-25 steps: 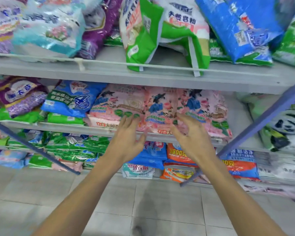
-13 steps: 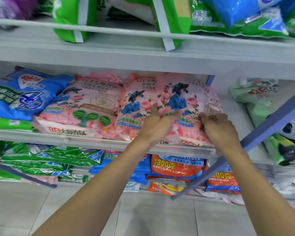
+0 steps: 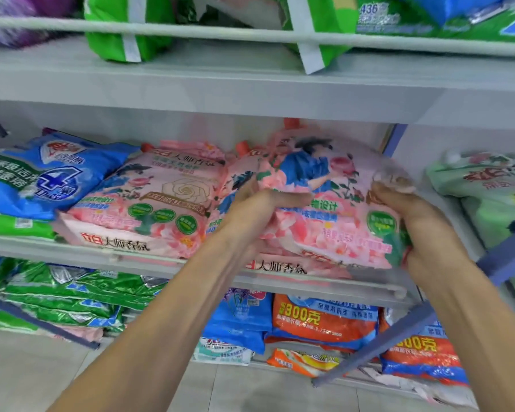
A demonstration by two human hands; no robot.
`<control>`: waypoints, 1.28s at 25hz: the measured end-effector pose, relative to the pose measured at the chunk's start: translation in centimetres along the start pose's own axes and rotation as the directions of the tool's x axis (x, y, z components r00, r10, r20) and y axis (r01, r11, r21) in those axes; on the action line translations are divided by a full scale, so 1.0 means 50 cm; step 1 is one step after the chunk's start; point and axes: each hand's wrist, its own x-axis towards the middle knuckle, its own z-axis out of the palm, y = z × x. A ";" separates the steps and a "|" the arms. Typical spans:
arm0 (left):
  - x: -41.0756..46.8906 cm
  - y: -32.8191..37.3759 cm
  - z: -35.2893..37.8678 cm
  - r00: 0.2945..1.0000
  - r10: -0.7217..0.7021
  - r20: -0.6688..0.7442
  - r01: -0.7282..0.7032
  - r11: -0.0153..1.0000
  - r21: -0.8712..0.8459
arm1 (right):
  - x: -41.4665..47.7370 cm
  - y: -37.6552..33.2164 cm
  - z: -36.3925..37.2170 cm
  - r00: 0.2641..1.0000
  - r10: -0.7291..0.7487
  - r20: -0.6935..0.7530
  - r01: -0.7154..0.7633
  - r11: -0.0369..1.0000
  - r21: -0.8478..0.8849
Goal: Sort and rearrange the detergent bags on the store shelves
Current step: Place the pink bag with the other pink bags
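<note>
Head view, middle shelf.
- Left hand: grasping the left edge of a pink bag, thumb lying across its front, fingers curled behind.
- Right hand: grasping the same bag at its right edge, fingers wrapped round the side.
- The pink bag is at the right end of the middle shelf, its top tipped back, over a lower pink bag of which only the front strip shows. Cannot tell whether the two touch.
- A third pink bag lies just beside it on the left, then a blue bag.
- A pale green bag is on the right.
- Orange bags are on the shelf below.
</note>
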 end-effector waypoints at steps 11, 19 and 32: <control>-0.004 -0.007 -0.134 0.976 -0.022 -0.218 0.040 0.996 0.082 | 0.036 0.028 0.083 0.963 0.177 0.203 -0.137 0.971 -0.197; 0.013 0.008 -0.160 0.929 0.011 -0.370 0.128 0.928 0.349 | 0.032 0.046 0.083 0.989 0.149 0.019 -0.143 0.974 -0.178; 0.163 0.106 -0.138 0.997 0.014 -0.081 0.011 0.954 0.299 | 0.151 -0.030 0.130 0.982 0.043 0.185 -0.037 0.999 -0.032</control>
